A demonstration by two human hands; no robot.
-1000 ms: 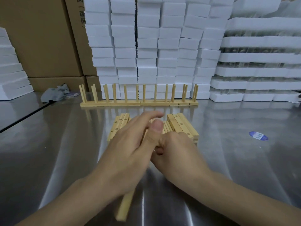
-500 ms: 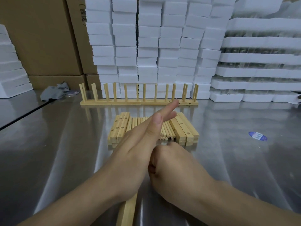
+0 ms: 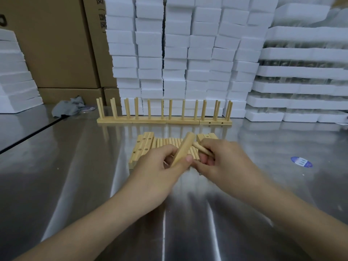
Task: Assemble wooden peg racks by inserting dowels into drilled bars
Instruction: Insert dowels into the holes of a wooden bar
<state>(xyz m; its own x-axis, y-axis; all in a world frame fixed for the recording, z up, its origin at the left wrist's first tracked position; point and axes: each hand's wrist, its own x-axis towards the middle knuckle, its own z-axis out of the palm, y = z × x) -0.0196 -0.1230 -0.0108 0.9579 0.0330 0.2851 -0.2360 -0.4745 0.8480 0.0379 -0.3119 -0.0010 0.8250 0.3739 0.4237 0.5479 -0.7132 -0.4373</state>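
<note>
My left hand (image 3: 160,172) grips a wooden bar (image 3: 183,148) and tilts it up off the steel table (image 3: 75,185). My right hand (image 3: 224,164) pinches a dowel (image 3: 202,149) whose free end points at the bar. Behind both hands lies a row of loose dowels (image 3: 169,143) between stacks of drilled bars (image 3: 142,147), partly hidden by my fingers. Further back stands a line of finished peg racks (image 3: 163,120) with upright dowels.
Stacks of white foam blocks (image 3: 178,53) and foam trays (image 3: 301,81) wall off the back. Cardboard boxes (image 3: 56,44) stand at the back left, with a grey rag (image 3: 69,108) in front. A blue sticker (image 3: 301,161) lies on the table at right.
The bar that lay under my left wrist is now lifted and tilted in my left hand. My right hand has come up from the table holding a dowel.
</note>
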